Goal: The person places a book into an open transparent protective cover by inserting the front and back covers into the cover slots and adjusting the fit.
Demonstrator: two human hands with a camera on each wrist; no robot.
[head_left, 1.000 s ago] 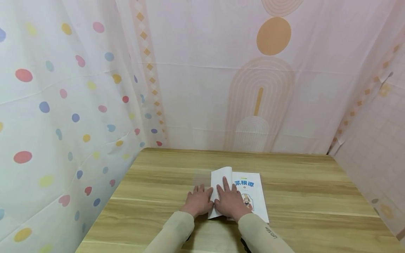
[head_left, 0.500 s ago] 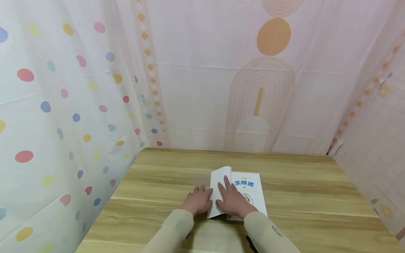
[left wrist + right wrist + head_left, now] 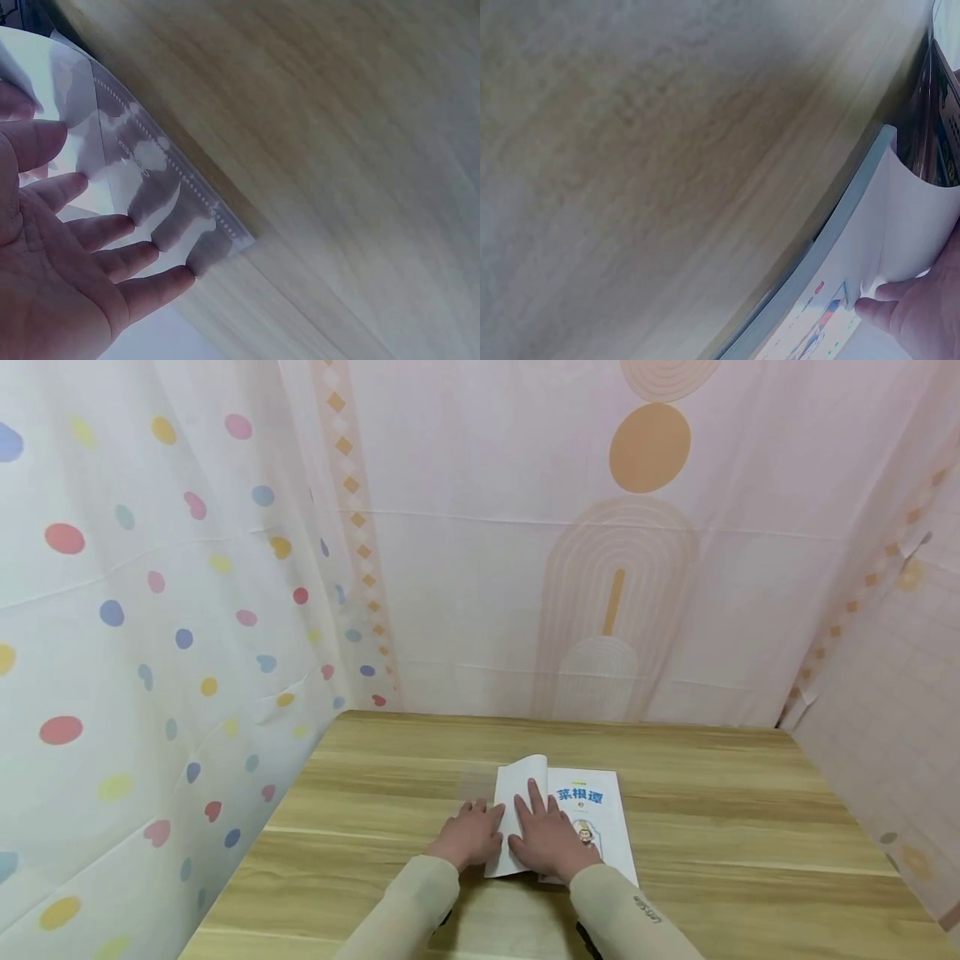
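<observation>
Pressing flat on the book, the right hand has straight fingers; left hand spread on the desk beside it

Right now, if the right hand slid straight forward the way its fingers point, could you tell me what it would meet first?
Likely the curled far edge of the white sheet that the right hand presses on the book; beyond it, bare table. Depth is uncertain.

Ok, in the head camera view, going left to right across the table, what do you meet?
Dotted curtain → bare table → left hand → folded-over white page → right hand → book's printed cover → bare table again.
</observation>
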